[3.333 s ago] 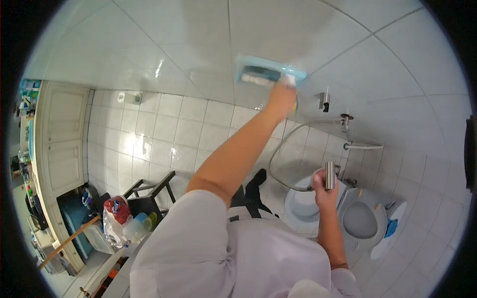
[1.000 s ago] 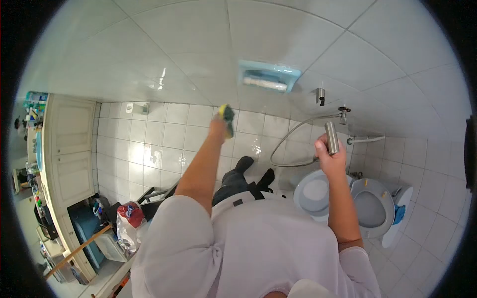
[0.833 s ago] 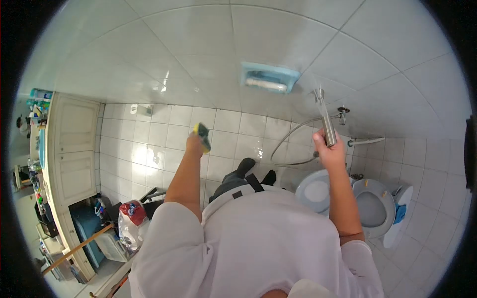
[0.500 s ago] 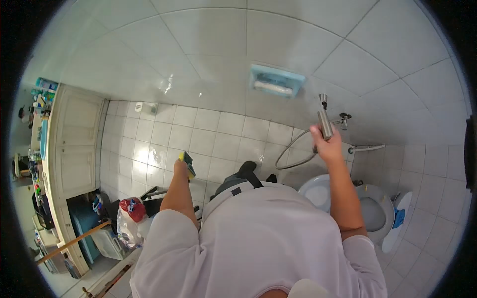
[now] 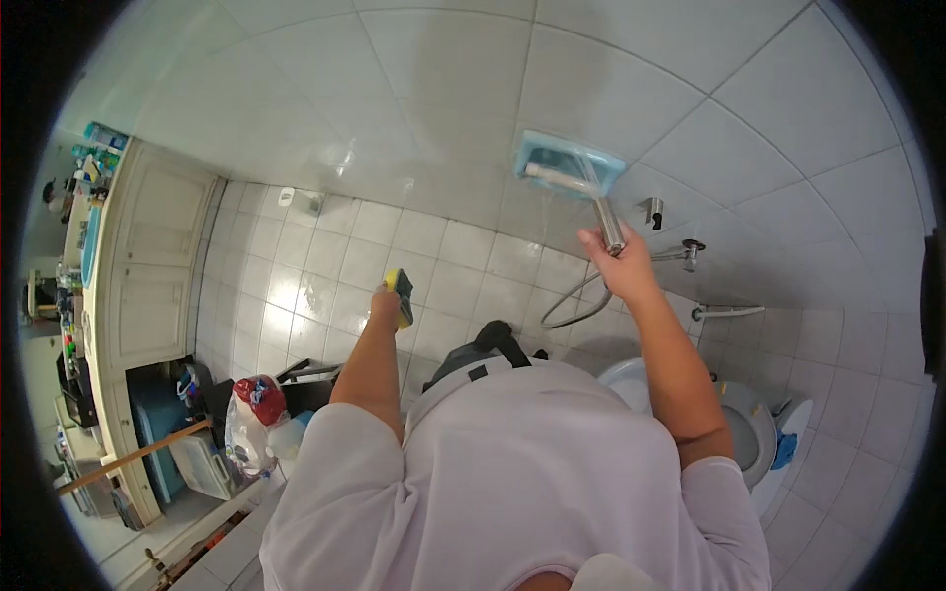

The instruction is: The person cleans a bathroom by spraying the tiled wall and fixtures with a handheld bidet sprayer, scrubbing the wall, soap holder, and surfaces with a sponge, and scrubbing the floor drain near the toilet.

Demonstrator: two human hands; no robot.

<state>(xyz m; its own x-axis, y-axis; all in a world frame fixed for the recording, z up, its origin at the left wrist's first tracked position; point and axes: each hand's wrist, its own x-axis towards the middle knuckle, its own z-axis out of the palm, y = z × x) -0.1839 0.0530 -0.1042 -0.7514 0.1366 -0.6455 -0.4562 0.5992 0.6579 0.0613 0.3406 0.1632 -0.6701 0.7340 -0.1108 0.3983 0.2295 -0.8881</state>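
Note:
My right hand (image 5: pixel 625 266) is wrapped round a metal handheld sprayer (image 5: pixel 609 227). Its tip points at the light-blue soap dish (image 5: pixel 527 146) set in the tiled wall, and a thin jet of water appears to run from it across the dish. A pale bar-like item (image 5: pixel 562 178) lies in the dish. From the sprayer, a flexible metal hose (image 5: pixel 576 320) loops down and back to the wall valve (image 5: pixel 693 252). Lower and to the left, my left hand (image 5: pixel 383 301) grips a yellow sponge with a dark scouring side (image 5: pixel 401 297), held out over the floor.
An unfilled sprayer holder (image 5: pixel 653 212) is fixed to the wall. A toilet (image 5: pixel 754 433) and a whitish basin (image 5: pixel 623 374) are at my right. Along the left stand a cream cabinet (image 5: pixel 158 256) and a plastic bag (image 5: pixel 246 448). The tiled floor (image 5: pixel 458 276) looks wet in places.
The sprayer has moved left, away from its wall holder, and now tilts toward the soap dish with water coming out. My left hand with the sponge has shifted slightly up and right.

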